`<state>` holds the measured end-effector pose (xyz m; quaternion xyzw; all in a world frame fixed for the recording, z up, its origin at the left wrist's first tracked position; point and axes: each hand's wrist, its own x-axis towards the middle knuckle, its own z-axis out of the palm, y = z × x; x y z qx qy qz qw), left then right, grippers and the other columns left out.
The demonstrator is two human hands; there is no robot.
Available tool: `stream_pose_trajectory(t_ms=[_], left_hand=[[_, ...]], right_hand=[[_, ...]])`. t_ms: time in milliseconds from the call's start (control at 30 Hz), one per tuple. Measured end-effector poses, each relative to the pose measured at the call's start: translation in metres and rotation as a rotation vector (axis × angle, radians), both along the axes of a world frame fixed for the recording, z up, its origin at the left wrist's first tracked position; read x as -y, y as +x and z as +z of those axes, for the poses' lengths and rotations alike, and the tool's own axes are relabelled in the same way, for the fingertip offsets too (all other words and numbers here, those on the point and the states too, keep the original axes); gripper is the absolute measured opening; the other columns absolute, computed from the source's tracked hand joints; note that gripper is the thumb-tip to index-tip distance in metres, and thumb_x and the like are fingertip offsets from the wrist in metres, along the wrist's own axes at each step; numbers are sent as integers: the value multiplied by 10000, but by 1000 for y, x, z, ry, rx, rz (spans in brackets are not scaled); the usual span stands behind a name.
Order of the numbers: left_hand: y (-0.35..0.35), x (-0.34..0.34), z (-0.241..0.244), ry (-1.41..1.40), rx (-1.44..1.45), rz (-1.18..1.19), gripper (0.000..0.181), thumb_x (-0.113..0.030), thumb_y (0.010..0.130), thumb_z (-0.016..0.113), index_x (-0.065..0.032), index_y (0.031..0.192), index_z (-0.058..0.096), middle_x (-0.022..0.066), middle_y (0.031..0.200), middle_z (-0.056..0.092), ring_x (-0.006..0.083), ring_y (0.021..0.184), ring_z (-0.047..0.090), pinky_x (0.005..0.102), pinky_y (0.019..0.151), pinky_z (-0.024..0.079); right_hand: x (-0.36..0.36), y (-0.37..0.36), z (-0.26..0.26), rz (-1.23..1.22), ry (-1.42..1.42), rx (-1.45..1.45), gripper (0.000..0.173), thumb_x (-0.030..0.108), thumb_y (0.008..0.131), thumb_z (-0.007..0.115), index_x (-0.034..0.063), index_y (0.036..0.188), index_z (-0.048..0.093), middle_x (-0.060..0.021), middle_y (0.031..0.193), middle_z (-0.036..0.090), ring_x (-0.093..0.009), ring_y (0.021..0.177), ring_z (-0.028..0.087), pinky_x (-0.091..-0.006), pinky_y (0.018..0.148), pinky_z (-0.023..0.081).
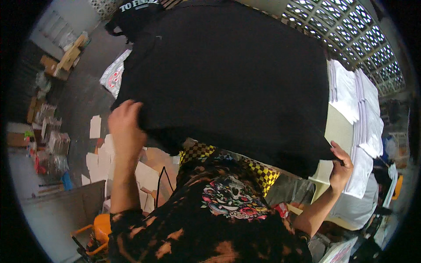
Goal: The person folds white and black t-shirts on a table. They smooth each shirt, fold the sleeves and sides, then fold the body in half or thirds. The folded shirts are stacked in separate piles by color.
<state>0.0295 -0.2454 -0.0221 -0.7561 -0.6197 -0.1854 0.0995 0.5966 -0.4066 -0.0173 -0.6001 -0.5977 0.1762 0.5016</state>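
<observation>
A large black garment (pixel 227 75), seemingly a T-shirt, lies spread out before me and hides most of the surface under it. My left hand (pixel 126 120) grips its near left corner, with the fingers curled over the cloth. At the near right corner, my right hand (pixel 340 166) holds the edge between thumb and fingers. The cloth between my hands is mostly flat, with loose folds along the near left edge. Beyond its far left side sits another black garment (pixel 138 16) with white printed lettering.
Stacks of folded white garments (pixel 365 108) stand on a pale surface at the right. A clear printed plastic bag (pixel 115 74) pokes out at the left. Flat cardboard pieces (pixel 98 162) lie on the floor, near an orange machine (pixel 102 227). Cardboard boxes (pixel 69 57) line the far left.
</observation>
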Motion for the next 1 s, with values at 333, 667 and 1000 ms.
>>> stream_pose_trajectory(t_ms=[333, 667, 1000], left_hand=[[-86, 46, 8, -153, 485, 53, 303, 128, 756, 627, -23, 1019, 632, 124, 1016, 665, 290, 999, 633, 390, 947, 508], [-75, -14, -58, 63, 367, -149, 186, 79, 792, 706, -29, 943, 687, 129, 985, 665, 318, 962, 645, 371, 891, 525], [-133, -14, -4, 98, 684, -61, 229, 147, 903, 577, -5, 1047, 669, 28, 998, 647, 137, 930, 611, 270, 868, 481]], right_hand=[[17, 20, -21, -102, -287, -10, 317, -180, 794, 494, -14, 1009, 656, -182, 1161, 696, -337, 1216, 621, -421, 1085, 447], [-9, -1, 16, -164, -58, -37, 332, -143, 794, 533, -40, 1068, 690, -214, 1128, 707, -334, 1159, 657, -445, 1089, 446], [21, 12, 5, -40, -170, 75, 296, -188, 770, 576, 3, 951, 711, -146, 1011, 743, -302, 1077, 696, -502, 1112, 425]])
